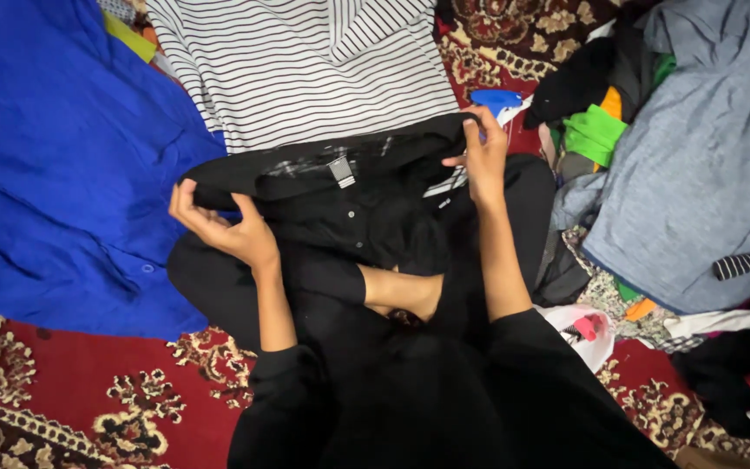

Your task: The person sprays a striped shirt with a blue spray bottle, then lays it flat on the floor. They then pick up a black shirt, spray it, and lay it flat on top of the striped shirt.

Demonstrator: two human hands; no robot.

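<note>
The black shirt [349,195] is stretched between both hands, its long axis running left to right across the person's lap. The left hand [223,227] pinches the shirt's left end, fingers curled around a fold of fabric. The right hand [482,156] grips the opposite end, slightly farther from the body, thumb and fingers closed on the top edge. Each hand is at its own end, so neither is nearer to the garment.

The shirt is dark and buttoned, with a small grey label [341,171] at the collar, midway between the hands. Just beyond the hands lies a black-and-white striped shirt [305,69]. A blue garment [54,156] lies outboard of the left hand; a grey garment [705,165] lies outboard of the right.
</note>
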